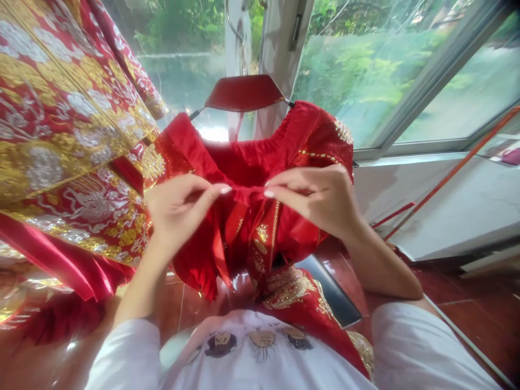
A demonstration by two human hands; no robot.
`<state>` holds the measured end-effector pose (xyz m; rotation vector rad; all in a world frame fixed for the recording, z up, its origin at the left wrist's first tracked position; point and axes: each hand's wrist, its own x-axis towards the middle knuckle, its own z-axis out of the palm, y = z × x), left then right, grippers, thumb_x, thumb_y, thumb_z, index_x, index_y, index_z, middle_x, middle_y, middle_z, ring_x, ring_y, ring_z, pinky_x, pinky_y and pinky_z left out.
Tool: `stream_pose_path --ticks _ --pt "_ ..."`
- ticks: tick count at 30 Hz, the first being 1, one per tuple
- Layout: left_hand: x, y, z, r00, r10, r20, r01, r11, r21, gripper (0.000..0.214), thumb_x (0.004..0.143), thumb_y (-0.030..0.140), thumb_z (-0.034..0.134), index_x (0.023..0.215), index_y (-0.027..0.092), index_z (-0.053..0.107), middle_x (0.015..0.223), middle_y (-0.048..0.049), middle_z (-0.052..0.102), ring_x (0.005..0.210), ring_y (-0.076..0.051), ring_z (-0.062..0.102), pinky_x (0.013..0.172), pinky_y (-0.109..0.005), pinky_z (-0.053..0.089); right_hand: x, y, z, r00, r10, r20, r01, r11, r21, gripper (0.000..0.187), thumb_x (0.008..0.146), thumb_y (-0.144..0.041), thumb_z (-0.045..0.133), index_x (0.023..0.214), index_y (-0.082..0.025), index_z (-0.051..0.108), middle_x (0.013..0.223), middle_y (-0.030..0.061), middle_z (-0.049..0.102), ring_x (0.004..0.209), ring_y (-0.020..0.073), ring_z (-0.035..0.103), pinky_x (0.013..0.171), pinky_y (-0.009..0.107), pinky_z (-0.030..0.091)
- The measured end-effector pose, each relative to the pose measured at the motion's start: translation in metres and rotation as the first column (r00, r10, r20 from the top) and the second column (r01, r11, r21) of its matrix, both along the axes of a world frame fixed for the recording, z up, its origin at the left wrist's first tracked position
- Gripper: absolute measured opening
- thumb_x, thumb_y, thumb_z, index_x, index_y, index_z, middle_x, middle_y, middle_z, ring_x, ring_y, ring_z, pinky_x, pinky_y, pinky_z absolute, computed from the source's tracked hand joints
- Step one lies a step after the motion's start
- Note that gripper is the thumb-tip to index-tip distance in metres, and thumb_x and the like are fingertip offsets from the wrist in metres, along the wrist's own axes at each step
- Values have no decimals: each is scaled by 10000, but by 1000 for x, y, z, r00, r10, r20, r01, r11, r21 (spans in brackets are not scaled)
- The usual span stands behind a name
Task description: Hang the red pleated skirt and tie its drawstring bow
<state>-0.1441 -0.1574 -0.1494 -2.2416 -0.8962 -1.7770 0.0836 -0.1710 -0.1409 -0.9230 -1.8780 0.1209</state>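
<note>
In the head view a red dress point(292, 233) with gold embroidery hangs from a hanger point(246, 93) that has a red padded top. My left hand point(179, 203) pinches the gathered front neckline between thumb and forefinger. A short way to the right, my right hand point(317, 195) pinches the same edge. Between both hands the neckline is stretched nearly level. Red ribbon strips point(220, 249) dangle below it. The lower embroidered part point(296, 290) of the garment drapes toward my lap.
At the left hangs a red robe point(77, 114) thick with gold and silver embroidery. Sliding windows point(365, 81) stand behind the hanger. An orange-red pole point(455, 176) slants at the right. A dark flat panel point(335, 292) lies over the red tiled floor point(459, 303).
</note>
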Motion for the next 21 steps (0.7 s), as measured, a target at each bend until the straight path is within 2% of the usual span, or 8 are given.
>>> stream_pose_path --ticks 2,4,7,10,13,17,19,21 --pt "-17 7 10 995 89 41 -92 993 73 146 800 267 759 688 192 706 532 68 527 457 -38 368 465 -193 305 16 3 13 997 -76 -28 77 996 52 135 777 -308 704 777 -192 772 562 -34 615 493 10 467 477 168 315" --pt "-44 24 14 975 205 86 -216 967 138 184 792 298 771 692 166 692 536 67 497 475 -34 337 485 -188 309 38 15 17 984 -163 -66 167 985 51 266 777 -371 655 808 -133 768 621 -22 654 538 -3 505 517 194 312" --pt "-83 55 8 911 380 161 -404 901 159 384 800 428 737 598 129 605 488 73 400 481 -15 291 505 -169 260 67 42 3 950 -301 -80 303 953 22 399 798 -412 564 814 -60 751 621 2 654 550 2 525 533 234 298" --pt "-94 68 -4 855 499 144 -508 860 35 395 834 458 679 613 146 579 497 55 418 487 -43 317 524 -224 267 72 60 -21 925 -379 24 375 921 110 232 845 -289 592 861 -125 755 667 21 676 527 27 542 532 192 352" --pt "-71 58 -15 784 615 82 -614 788 -35 263 888 396 610 738 181 630 634 -8 540 606 -135 481 621 -327 339 58 60 -36 891 -412 193 369 902 224 199 881 -241 539 878 -154 718 659 24 663 526 80 554 531 216 370" --pt "-15 50 -32 749 654 104 -660 723 205 175 876 245 563 992 201 687 998 -99 643 986 -281 562 858 -449 356 37 53 -34 932 -280 232 227 946 231 169 841 -189 523 725 -150 640 849 64 682 722 136 621 640 242 450" --pt "12 57 -43 796 603 60 -590 749 301 242 868 219 556 1079 218 674 1079 -104 643 1010 -286 560 881 -446 345 28 56 -31 959 -209 191 185 973 140 128 802 -182 559 690 -145 610 850 62 668 715 131 603 657 246 460" --pt "31 69 -53 828 557 -61 -524 807 272 256 884 245 554 1116 228 663 1087 -103 649 971 -278 573 849 -420 352 21 63 -30 971 -180 158 175 984 40 68 769 -175 592 711 -141 607 770 40 647 666 119 571 652 245 450"
